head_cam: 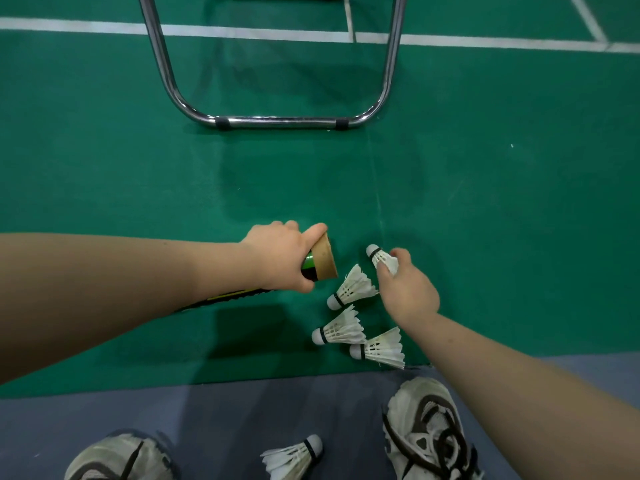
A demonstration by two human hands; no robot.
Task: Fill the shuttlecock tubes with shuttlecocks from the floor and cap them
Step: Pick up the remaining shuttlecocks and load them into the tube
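My left hand (282, 256) grips a green and black shuttlecock tube (320, 259) near its open cardboard end, which points right; the rest of the tube runs back under my forearm. My right hand (408, 289) pinches a white feather shuttlecock (381, 258) by its skirt, cork pointing up-left, a short gap right of the tube mouth. Three more shuttlecocks lie on the green floor below the tube: one (353, 289), a second (337, 330) and a third (379, 348). Another shuttlecock (294, 457) lies between my shoes.
A chrome chair frame (280, 121) stands on the green court floor (485, 202) ahead of my hands. My two shoes, the left (117, 459) and the right (427, 431), rest on the grey strip (225, 410) at the bottom. White court lines cross the far floor.
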